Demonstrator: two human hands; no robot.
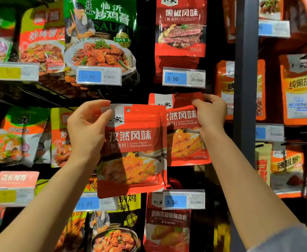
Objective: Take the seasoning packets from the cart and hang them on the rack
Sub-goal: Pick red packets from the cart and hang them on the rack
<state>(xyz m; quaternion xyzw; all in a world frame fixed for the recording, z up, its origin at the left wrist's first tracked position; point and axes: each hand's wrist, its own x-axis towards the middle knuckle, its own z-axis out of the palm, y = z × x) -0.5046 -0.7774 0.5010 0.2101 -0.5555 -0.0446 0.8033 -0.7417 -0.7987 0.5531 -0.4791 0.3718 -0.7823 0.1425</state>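
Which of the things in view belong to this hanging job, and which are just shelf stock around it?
In the job:
- front cumin packet, pinched at its top corner by the left hand
- rear cumin packet, gripped at its top by the right hand

Just around:
- black pepper packets
- green sauce bag
- 5.50 price tag
- grey upright post

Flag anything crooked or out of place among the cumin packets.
The cumin packet at the hook, held by the right hand, hangs tilted. The front cumin packet in the left hand is not yet hung. Nothing looks torn or spilled.
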